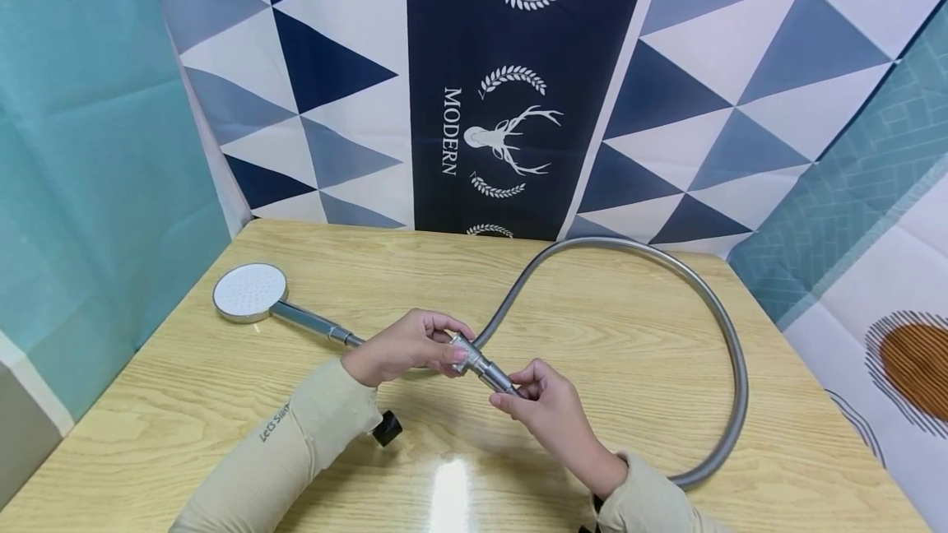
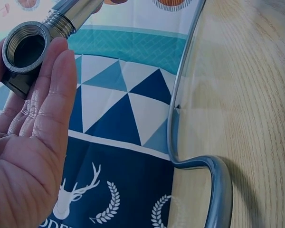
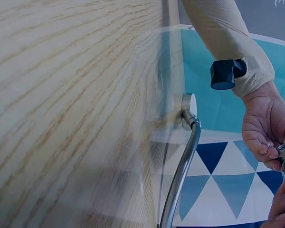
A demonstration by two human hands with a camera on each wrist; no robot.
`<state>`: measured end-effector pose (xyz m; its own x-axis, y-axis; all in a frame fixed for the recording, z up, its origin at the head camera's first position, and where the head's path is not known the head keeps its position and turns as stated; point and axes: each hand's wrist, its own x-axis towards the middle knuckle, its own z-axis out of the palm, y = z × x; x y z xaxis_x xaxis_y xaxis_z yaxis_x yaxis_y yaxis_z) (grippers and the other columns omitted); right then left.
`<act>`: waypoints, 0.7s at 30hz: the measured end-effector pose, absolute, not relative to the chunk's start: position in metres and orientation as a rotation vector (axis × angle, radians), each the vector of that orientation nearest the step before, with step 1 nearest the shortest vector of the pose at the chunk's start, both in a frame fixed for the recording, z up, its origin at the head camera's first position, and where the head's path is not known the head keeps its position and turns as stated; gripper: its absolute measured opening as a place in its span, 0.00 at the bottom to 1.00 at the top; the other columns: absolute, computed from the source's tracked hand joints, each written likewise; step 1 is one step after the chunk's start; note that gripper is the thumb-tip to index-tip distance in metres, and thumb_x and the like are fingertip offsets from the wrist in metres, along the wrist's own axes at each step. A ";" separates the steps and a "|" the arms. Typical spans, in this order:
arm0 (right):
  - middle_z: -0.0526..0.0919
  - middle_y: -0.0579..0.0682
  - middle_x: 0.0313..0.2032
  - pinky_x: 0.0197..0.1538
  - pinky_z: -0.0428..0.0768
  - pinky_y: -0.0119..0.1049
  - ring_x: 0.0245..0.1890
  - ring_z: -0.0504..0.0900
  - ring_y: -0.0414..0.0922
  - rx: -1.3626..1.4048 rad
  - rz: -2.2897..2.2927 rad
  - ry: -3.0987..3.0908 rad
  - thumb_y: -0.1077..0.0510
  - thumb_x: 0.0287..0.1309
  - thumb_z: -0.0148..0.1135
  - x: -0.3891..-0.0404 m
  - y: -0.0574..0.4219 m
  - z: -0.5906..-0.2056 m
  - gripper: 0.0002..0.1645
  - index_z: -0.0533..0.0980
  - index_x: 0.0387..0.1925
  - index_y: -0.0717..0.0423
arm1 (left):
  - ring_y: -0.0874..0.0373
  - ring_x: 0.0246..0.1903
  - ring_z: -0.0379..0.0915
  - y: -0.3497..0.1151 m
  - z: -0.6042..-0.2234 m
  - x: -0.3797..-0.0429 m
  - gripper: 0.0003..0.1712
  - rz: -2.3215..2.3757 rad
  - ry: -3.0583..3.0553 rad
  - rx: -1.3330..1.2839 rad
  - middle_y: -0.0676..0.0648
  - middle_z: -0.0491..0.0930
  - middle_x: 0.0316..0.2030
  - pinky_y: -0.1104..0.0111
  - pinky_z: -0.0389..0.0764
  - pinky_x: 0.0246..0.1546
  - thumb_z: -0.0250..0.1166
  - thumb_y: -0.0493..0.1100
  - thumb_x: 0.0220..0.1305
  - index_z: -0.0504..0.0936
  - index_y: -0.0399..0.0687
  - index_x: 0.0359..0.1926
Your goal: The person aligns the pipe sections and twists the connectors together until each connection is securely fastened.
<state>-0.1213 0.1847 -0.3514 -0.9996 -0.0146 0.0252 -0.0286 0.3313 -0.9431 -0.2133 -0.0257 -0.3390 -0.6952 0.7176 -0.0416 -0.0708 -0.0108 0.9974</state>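
Observation:
My left hand (image 1: 415, 345) pinches a chrome threaded fitting (image 1: 463, 352) between thumb and fingers, above the middle of the table. In the left wrist view, the wide, internally threaded opening of the fitting (image 2: 26, 47) faces the camera. A narrower male thread on its side meets a smooth metal sleeve (image 2: 81, 10); part of that thread still shows. With thumb and fingertips, my right hand (image 1: 546, 405) grips the lower end of this hose sleeve (image 1: 498, 378). The grey shower hose (image 1: 729, 336) loops around to the right and behind the hands.
A round shower head (image 1: 250, 290) with a white face lies at the left of the wooden table (image 1: 355, 261), its handle (image 1: 314, 323) pointing toward my left hand. Patterned cloth (image 1: 333, 89) hangs along the back edge. A small black device (image 1: 387, 428) sits beneath my left wrist.

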 end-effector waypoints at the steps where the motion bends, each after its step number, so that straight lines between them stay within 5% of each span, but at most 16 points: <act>1: 0.78 0.49 0.20 0.21 0.67 0.27 0.18 0.71 0.37 0.047 1.812 -2.551 0.67 0.48 0.72 -0.122 0.184 -0.351 0.16 0.74 0.37 0.69 | 0.60 0.29 0.81 -0.026 -0.339 -0.214 0.20 1.765 1.696 0.675 0.49 0.83 0.31 0.63 0.82 0.39 0.64 0.33 0.62 0.73 0.22 0.51; 21: 0.78 0.50 0.19 0.19 0.65 0.26 0.16 0.69 0.37 0.029 1.846 -2.540 0.66 0.51 0.70 -0.124 0.182 -0.351 0.11 0.77 0.32 0.70 | 0.60 0.29 0.81 -0.026 -0.339 -0.216 0.18 1.765 1.705 0.657 0.48 0.83 0.31 0.62 0.82 0.39 0.62 0.30 0.63 0.73 0.21 0.51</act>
<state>-0.1241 0.1817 -0.3510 -0.9998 -0.0144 0.0118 -0.0156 0.3086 -0.9511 -0.2157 -0.0264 -0.3388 -0.7026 0.7097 -0.0518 -0.0764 -0.0028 0.9971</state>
